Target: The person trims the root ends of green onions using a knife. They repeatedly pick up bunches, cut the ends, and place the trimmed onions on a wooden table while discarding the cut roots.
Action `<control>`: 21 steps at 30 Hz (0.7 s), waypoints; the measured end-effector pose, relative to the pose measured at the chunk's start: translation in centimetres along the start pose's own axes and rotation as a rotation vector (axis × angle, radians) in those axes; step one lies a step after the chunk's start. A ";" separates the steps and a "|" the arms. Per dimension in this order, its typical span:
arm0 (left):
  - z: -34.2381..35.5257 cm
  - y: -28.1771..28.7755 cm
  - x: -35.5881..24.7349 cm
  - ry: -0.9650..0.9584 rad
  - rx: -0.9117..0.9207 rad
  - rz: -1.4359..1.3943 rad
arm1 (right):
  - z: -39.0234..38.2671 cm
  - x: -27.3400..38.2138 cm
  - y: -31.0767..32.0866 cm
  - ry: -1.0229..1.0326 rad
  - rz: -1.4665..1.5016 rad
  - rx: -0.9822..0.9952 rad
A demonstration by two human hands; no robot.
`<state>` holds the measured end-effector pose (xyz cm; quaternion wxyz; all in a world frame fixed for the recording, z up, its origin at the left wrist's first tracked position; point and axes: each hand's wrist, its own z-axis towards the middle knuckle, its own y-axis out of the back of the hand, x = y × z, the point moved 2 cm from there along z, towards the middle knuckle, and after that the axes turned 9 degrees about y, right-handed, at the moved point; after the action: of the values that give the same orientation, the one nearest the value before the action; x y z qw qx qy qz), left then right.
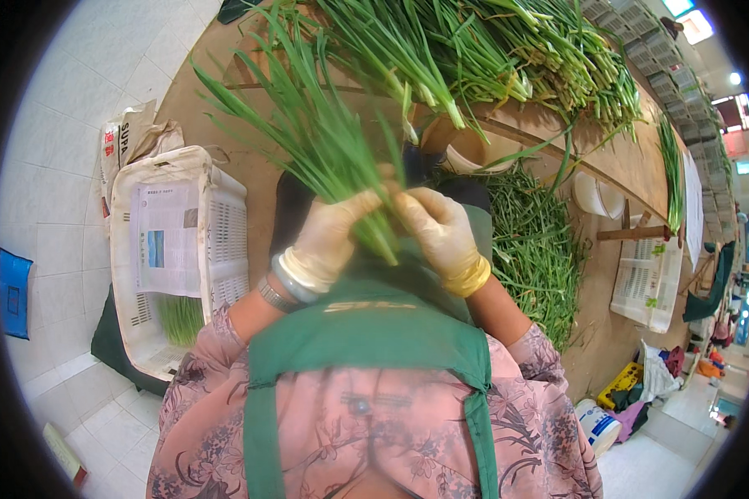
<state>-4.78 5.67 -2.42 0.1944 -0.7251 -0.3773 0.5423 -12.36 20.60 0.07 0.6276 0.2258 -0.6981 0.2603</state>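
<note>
My left hand (329, 233), in a pale glove, grips a motion-blurred bunch of long green chive-like leaves (304, 141), whose tips fan toward the upper left and lower ends hang over the green apron (366, 337). Close beside it, my right hand (437, 237), also gloved, has its thumb and fingers pinched on strands at the bunch's right side; their tips are blurred.
A large pile of similar greens (474, 46) covers the wooden table (616, 175) ahead. Loose leaves (528, 266) heap on the floor at right, near buckets (595, 197) and a white crate (645, 291). At left stands another white crate (229, 233) holding greens under newspaper.
</note>
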 end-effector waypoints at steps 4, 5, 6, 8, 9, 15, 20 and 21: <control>0.1 0.4 0.6 -0.020 -0.007 -0.121 | -1.9 -0.8 2.4 -0.001 -0.352 -0.196; 0.3 -0.1 0.3 -0.007 0.009 -0.164 | -3.3 -1.2 4.0 0.006 -0.499 -0.240; 0.5 -0.4 -0.2 -0.004 0.019 -0.210 | -4.6 -1.5 5.8 0.020 -0.645 -0.272; 0.3 -0.2 -0.7 0.020 0.013 -0.232 | -7.6 -3.0 11.1 0.032 -1.119 -0.261; 0.2 0.1 -1.0 0.046 0.031 -0.240 | -8.8 -3.0 13.6 -0.194 -1.310 -0.216; 0.1 -0.1 -1.9 0.191 0.192 -0.520 | -5.2 3.1 14.5 -0.038 -1.409 -0.210; -0.6 -0.4 -3.1 0.234 0.285 -0.580 | 6.5 9.8 4.6 0.192 -1.348 -0.155; -0.6 0.2 -3.2 0.204 0.317 -0.544 | 7.9 8.9 5.1 0.231 -1.394 -0.126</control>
<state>-4.57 3.21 -0.34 0.4794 -0.6090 -0.4468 0.4468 -22.65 19.48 7.93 0.7300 0.5541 -0.3338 -0.2206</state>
